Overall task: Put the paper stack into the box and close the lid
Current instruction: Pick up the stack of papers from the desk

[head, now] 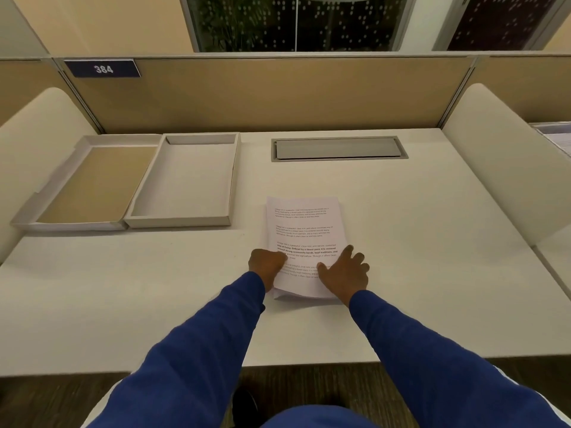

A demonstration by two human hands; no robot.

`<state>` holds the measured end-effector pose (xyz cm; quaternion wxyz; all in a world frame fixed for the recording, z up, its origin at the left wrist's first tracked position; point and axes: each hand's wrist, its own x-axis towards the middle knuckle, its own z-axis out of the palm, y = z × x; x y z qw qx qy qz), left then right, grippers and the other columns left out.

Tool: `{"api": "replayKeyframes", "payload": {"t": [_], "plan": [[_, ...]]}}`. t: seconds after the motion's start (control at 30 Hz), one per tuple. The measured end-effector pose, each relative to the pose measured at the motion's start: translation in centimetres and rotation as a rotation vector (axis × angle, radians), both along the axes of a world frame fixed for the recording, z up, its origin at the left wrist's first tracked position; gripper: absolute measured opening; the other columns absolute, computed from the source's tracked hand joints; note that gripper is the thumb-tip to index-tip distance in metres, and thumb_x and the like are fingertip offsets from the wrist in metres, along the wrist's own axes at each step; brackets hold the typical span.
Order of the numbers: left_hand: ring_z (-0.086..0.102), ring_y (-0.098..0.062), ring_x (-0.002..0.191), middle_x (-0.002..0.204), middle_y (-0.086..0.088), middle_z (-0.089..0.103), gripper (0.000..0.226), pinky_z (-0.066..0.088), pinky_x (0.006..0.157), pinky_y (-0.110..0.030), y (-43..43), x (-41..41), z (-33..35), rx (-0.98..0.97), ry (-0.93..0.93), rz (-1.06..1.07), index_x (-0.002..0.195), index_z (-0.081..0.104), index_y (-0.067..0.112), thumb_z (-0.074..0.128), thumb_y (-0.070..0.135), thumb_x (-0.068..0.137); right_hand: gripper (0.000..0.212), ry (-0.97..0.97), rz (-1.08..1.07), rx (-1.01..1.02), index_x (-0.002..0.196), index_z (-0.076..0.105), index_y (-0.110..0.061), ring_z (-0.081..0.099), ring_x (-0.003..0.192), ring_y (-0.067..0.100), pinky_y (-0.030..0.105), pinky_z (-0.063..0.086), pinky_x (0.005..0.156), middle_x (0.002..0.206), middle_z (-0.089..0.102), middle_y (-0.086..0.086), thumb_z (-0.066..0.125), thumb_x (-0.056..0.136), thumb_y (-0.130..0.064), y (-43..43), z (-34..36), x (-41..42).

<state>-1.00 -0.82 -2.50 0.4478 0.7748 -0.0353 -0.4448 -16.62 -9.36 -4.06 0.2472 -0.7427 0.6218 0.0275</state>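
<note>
A stack of printed white paper (302, 230) lies on the white desk (417, 273) in front of me. My left hand (266, 266) grips its near left edge with curled fingers. My right hand (344, 271) rests on the near right part, fingers spread, thumb on the top sheet. The near end of the stack bows up slightly. An open grey box (227, 186), nothing in it, sits at the back left. Its lid (49, 196), brown inside, lies upturned just left of the box, touching it.
A grey cable hatch (338, 148) is set into the desk behind the paper. Tan partition (262, 94) closes the back, with white curved side screens left and right. More papers (556, 134) lie on the neighbouring desk at far right.
</note>
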Motion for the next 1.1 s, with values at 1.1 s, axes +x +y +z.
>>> {"api": "replayKeyframes", "payload": {"t": [1.1], "plan": [[0.072, -0.032, 0.114, 0.129, -0.007, 0.072, 0.052, 0.062, 0.088, -0.041, 4.7, 6.3, 2.5, -0.506, 0.279, -0.418, 0.135, 0.058, 0.021, 0.072, 0.012, 0.086, 0.047, -1.143, -0.396, 0.806, 0.130, 0.064, -0.009, 0.075, 0.102, 0.034, 0.049, 0.061, 0.085, 0.121, 0.074, 0.016, 0.078, 0.085, -0.014, -4.7, 3.0, -1.5]]}}
